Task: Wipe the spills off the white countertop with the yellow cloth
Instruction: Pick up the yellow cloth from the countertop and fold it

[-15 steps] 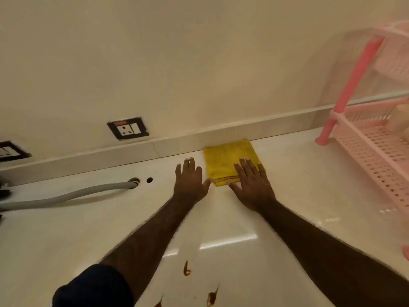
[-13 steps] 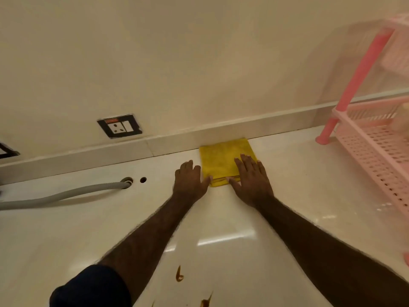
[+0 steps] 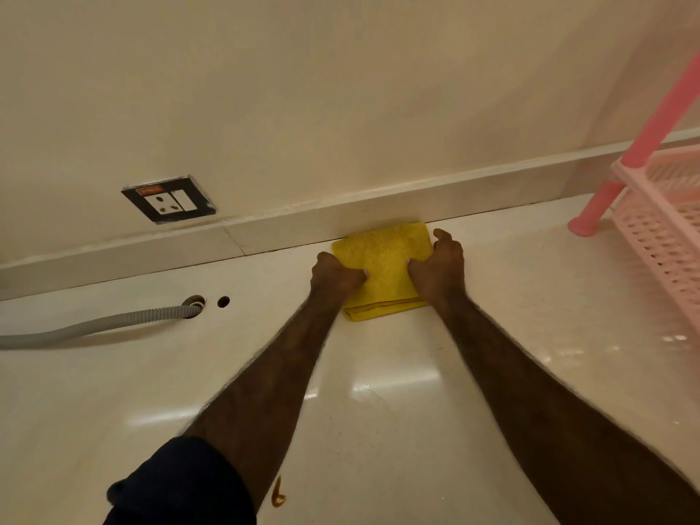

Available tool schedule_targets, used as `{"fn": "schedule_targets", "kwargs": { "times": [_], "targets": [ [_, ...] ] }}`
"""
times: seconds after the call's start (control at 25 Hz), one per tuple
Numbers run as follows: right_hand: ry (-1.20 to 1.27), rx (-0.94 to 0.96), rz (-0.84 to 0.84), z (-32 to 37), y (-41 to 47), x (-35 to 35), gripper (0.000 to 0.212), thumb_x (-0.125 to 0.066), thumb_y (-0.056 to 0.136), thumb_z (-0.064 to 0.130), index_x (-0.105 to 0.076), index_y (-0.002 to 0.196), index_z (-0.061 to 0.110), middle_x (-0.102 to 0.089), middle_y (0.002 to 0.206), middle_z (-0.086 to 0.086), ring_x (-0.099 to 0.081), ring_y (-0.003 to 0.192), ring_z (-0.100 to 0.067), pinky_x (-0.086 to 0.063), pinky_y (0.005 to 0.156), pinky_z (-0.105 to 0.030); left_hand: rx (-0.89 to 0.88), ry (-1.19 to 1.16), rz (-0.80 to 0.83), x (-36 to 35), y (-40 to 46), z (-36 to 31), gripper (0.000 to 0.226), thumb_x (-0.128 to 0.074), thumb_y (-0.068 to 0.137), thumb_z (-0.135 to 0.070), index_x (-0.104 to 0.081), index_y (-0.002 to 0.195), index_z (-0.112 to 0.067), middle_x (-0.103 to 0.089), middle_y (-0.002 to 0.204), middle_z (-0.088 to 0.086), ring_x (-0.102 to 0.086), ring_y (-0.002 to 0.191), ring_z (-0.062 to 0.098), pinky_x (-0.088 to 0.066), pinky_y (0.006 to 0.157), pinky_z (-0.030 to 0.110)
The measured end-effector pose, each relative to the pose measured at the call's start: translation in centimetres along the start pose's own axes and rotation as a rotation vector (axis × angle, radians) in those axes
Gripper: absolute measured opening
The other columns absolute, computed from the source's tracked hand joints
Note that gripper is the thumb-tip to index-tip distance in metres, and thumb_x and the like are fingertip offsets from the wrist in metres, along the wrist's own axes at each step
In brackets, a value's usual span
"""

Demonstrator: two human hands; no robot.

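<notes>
A folded yellow cloth (image 3: pixel 382 267) lies flat on the white countertop (image 3: pixel 378 430), its far edge against the low backsplash. My left hand (image 3: pixel 335 276) grips the cloth's left edge with curled fingers. My right hand (image 3: pixel 439 269) grips its right edge the same way. A small brown spill (image 3: pixel 277 494) sits on the countertop near the bottom of the view, just right of my left forearm. Other spills are out of view.
A pink plastic rack (image 3: pixel 666 221) stands at the right on the counter. A grey corrugated hose (image 3: pixel 98 323) runs from the left into a hole (image 3: pixel 195 302), with a smaller hole (image 3: pixel 223 301) beside it. A wall socket (image 3: pixel 169 199) sits above the backsplash.
Both hands went from lying flat with fingers spread at the cloth's near edge to closing on its two sides. The view tilted up, so most brown spills left the frame.
</notes>
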State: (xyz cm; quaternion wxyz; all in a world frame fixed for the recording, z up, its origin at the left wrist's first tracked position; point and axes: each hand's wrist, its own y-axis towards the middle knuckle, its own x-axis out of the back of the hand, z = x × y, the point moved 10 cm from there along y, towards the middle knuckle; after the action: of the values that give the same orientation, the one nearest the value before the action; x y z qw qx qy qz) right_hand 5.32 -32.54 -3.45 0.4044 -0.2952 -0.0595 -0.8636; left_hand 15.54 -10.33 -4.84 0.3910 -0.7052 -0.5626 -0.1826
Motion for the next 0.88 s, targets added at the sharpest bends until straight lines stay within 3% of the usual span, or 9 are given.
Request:
{"fn": "schedule_targets", "kwargs": {
  "times": [0.12,0.2,0.32,0.44,0.52,0.6,0.72,0.88],
  "targets": [
    [0.138,-0.168,0.064,-1.5,0.6,-0.3,0.085,-0.081,0.085,0.015,-0.035,0.157,0.006,-0.049,0.154,-0.023,-0.052,0.138,-0.042,-0.048,0.111,-0.048,0.051,-0.099,0.065,-1.0,-0.3,0.6,0.076,-0.09,0.078,-0.028,-0.053,0.134,0.007,-0.059,0.139,0.026,-0.06,0.126,0.041,-0.054,0.1,0.047],
    [0.196,-0.251,0.139,-2.1,0.2,-0.8,0.08,-0.084,0.085,0.018,-0.043,0.152,0.003,-0.053,0.153,-0.021,-0.055,0.135,-0.041,-0.05,0.11,-0.048,0.062,-0.199,0.082,-1.2,-1.1,1.2,0.071,-0.087,0.081,-0.026,-0.055,0.135,0.007,-0.06,0.139,0.028,-0.059,0.125,0.043,-0.053,0.102,0.051],
    [0.324,-0.323,0.227,-2.6,-1.7,-1.1,0.064,-0.083,0.084,0.013,-0.056,0.141,-0.001,-0.061,0.143,-0.023,-0.058,0.112,-0.036,-0.048,0.093,-0.044,0.042,-0.294,0.079,-0.7,-3.4,1.6,0.062,-0.081,0.088,-0.031,-0.057,0.135,0.0,-0.061,0.138,0.023,-0.059,0.124,0.039,-0.052,0.102,0.051],
    [0.436,-0.351,0.317,-2.3,-5.2,-0.4,0.065,-0.08,0.082,0.004,-0.056,0.142,0.011,-0.059,0.142,-0.019,-0.054,0.103,-0.03,-0.042,0.093,-0.044,0.021,-0.408,0.075,0.7,-7.1,2.5,0.065,-0.083,0.086,-0.025,-0.053,0.14,-0.006,-0.06,0.14,0.018,-0.059,0.123,0.037,-0.054,0.102,0.049],
    [0.483,-0.352,0.362,-1.8,-8.3,0.4,0.07,-0.078,0.079,-0.003,-0.056,0.14,0.023,-0.059,0.142,-0.017,-0.056,0.112,-0.035,-0.049,0.102,-0.049,-0.018,-0.476,0.099,2.0,-9.9,3.2,0.071,-0.085,0.084,-0.019,-0.048,0.145,-0.012,-0.058,0.142,0.017,-0.059,0.122,0.036,-0.055,0.102,0.05],
    [0.476,-0.36,0.412,-1.8,-12.0,1.3,0.074,-0.076,0.077,-0.007,-0.055,0.136,0.032,-0.06,0.139,-0.017,-0.055,0.122,-0.044,-0.05,0.109,-0.058,-0.071,-0.474,0.137,3.3,-13.5,4.2,0.081,-0.085,0.084,-0.018,-0.04,0.151,-0.019,-0.056,0.144,0.019,-0.06,0.122,0.037,-0.056,0.102,0.054],
    [0.49,-0.356,0.482,-2.7,-17.8,2.5,0.078,-0.075,0.074,-0.01,-0.054,0.137,0.033,-0.063,0.134,-0.019,-0.059,0.118,-0.047,-0.052,0.106,-0.064,-0.143,-0.437,0.154,4.7,-19.9,6.7,0.1,-0.086,0.085,-0.022,-0.022,0.161,-0.028,-0.043,0.156,0.021,-0.051,0.136,0.04,-0.052,0.108,0.057],
    [0.473,-0.334,0.555,-5.2,-25.8,3.3,0.078,-0.072,0.077,-0.013,-0.053,0.138,0.031,-0.067,0.129,-0.017,-0.063,0.114,-0.048,-0.053,0.104,-0.068,-0.211,-0.324,0.117,5.1,-28.5,11.9,0.099,-0.084,0.085,-0.036,-0.02,0.16,-0.038,-0.039,0.162,0.009,-0.046,0.142,0.033,-0.051,0.11,0.053]
  ]
}}
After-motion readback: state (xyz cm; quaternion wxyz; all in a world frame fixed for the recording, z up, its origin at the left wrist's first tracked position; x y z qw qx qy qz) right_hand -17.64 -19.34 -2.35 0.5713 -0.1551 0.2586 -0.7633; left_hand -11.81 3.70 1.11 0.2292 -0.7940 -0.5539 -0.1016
